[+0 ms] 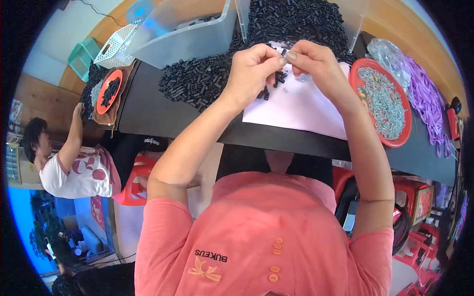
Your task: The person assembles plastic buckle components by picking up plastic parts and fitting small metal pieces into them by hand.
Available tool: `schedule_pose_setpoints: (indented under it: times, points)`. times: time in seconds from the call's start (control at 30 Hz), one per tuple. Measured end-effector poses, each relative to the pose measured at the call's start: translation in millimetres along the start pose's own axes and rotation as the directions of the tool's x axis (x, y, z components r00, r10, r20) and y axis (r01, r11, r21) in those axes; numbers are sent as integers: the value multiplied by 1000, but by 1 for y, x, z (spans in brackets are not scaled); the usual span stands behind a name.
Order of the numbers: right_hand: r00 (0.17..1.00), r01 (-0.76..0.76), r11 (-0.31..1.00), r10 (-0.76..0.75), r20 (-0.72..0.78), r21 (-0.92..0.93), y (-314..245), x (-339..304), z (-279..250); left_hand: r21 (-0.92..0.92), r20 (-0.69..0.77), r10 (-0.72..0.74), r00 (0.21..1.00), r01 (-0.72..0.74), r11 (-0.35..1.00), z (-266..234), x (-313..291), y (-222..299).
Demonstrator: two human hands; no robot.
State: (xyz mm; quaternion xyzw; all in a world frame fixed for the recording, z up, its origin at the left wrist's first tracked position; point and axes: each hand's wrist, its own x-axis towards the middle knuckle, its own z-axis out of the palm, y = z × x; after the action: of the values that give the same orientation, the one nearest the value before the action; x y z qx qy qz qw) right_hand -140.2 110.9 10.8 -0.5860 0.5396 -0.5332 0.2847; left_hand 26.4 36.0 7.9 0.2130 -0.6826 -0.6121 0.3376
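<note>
Over a pale pink sheet on the dark table, my left hand and my right hand meet, thumbs and forefingers pinched almost tip to tip. Whatever sits between the fingertips is too small to make out. A few small black plastic pieces lie on the sheet just under my hands. To the left of my left hand spreads a heap of such black pieces. On the right, nearest my right forearm, an orange-red tray holds many small silvery metal parts.
A see-through bin stands back left; another, full of black pieces, stands straight ahead. Purple straps and a plastic bag lie far right. A person sits at the left near an orange plate and baskets.
</note>
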Motion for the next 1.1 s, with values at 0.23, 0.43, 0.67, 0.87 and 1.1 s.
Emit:
schedule_pose_setpoints:
  times: [0.23, 0.43, 0.67, 0.87, 1.1]
  points:
    - [1000, 9, 1000, -9, 18, 20, 7, -3, -3, 346, -19, 375, 927, -346, 872, 4, 1, -23]
    - [996, -85, 982, 81, 34, 168, 8, -8, -3, 455, 31, 546, 837, -499, 738, 11, 0, -30]
    - [996, -92, 984, 88, 29, 152, 13, -11, -1, 179, -62, 87, 994, -75, 981, 12, -7, -20]
    - [997, -31, 999, 29, 74, 23, 20, -11, -1, -34, 1, -116, 993, 115, 993, 5, -6, -17]
    - [1000, 13, 1000, -13, 22, 19, 21, -10, 3, 33, -2, -61, 998, 61, 998, 4, -6, -21]
